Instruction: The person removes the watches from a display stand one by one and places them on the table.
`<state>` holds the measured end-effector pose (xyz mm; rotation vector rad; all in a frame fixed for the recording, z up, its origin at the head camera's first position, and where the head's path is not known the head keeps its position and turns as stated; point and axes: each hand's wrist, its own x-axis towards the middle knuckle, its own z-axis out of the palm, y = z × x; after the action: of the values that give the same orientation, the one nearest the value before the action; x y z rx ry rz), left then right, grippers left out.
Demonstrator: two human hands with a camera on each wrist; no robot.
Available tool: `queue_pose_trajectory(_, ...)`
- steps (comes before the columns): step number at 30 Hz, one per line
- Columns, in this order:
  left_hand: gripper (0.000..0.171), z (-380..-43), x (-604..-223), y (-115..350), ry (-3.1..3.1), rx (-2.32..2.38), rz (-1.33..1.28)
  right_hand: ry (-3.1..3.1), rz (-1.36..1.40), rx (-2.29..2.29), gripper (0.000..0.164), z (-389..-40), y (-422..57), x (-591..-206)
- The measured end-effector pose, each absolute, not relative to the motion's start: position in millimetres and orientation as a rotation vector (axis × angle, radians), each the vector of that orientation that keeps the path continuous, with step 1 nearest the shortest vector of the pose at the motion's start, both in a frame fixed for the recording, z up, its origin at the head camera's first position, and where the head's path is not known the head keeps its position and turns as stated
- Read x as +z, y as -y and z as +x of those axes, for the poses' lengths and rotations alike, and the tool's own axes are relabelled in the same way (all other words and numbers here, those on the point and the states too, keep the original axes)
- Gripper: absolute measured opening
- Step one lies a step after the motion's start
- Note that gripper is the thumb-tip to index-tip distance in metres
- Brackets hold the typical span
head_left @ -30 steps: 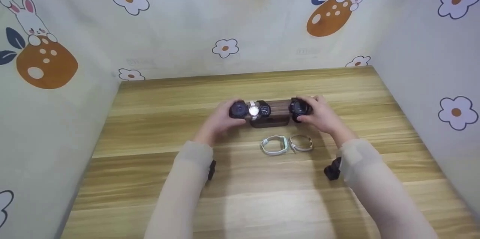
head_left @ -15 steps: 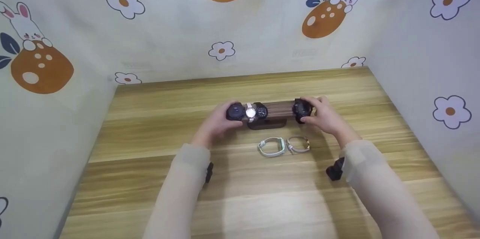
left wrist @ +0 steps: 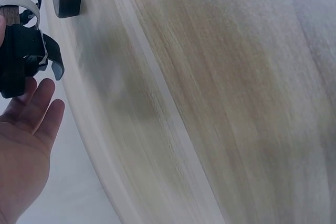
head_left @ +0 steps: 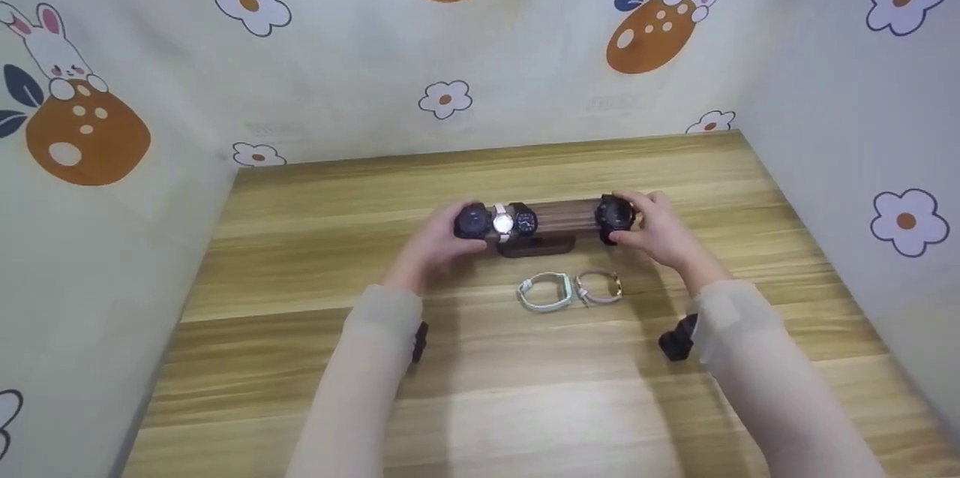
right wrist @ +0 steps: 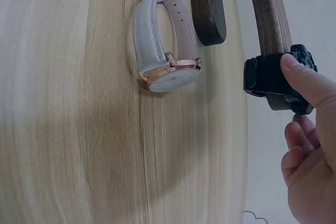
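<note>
A dark wooden watch stand (head_left: 566, 215) stands on the table, its round bar raised above a base (right wrist: 207, 11). My left hand (head_left: 442, 234) grips the black watch (head_left: 472, 221) at the bar's left end. In the left wrist view, the fingers (left wrist: 44, 108) of that hand reach under the watch, and its strap hangs partly loose. A white-strapped watch (head_left: 503, 223) and a square black watch (head_left: 526, 220) sit beside it on the bar. My right hand (head_left: 660, 230) pinches another black watch (right wrist: 273, 80), which is around the bar near its right end.
In front of the stand, a mint-green watch (head_left: 546, 293) and a pale-strapped watch with a rose-gold case (right wrist: 170, 74) lie on the wood-grain table (head_left: 525, 388). Printed fabric walls (head_left: 337, 73) rise behind the table and at both sides.
My right hand has slid the black watch rightward along the bar, widening the bare stretch of wood. My left hand keeps its grip at the left end. The head view has shifted slightly.
</note>
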<state>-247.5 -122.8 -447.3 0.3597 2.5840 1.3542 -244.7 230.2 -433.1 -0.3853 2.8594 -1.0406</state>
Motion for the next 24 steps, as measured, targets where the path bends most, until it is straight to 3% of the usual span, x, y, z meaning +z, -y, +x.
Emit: queue_pose_trajectory(24,0.075,-245.0,-443.9,122.6,-2.592,1.341,0.326,-2.951,-0.363,-1.023,0.075,-243.4,-228.1,-438.3)
